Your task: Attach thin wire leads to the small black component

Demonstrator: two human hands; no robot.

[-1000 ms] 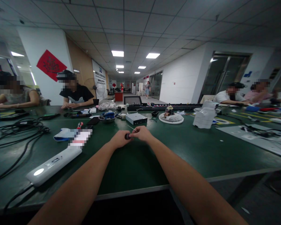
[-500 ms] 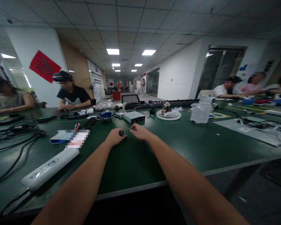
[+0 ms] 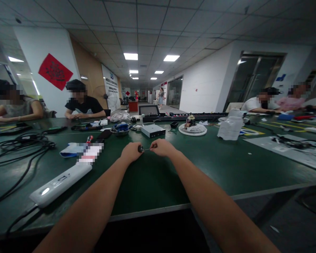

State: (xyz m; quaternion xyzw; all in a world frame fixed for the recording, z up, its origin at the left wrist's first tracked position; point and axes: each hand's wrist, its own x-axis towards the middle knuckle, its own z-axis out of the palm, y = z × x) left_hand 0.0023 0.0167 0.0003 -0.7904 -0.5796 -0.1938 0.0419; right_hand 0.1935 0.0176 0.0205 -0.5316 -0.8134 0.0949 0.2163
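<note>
Both my arms reach out over the green table (image 3: 152, 182). My left hand (image 3: 131, 152) is closed around a small dark screwdriver handle (image 3: 140, 149), whose round end shows between the hands. My right hand (image 3: 161, 147) pinches the thin metal shaft (image 3: 146, 149) that sticks out of that handle. The two hands sit close together, a little above the tabletop. The tip of the shaft is hidden inside my right fingers.
A white power strip (image 3: 60, 184) lies at front left, black cables (image 3: 18, 146) beyond it. A silver box (image 3: 153, 130), a white fan grille (image 3: 192, 129) and a white plastic jug (image 3: 230, 128) stand farther back. Several people sit along both sides.
My hands drew slightly apart half a second ago, then came back together. The right hand now holds the thin shaft level with the handle. The camera shifted a little.
</note>
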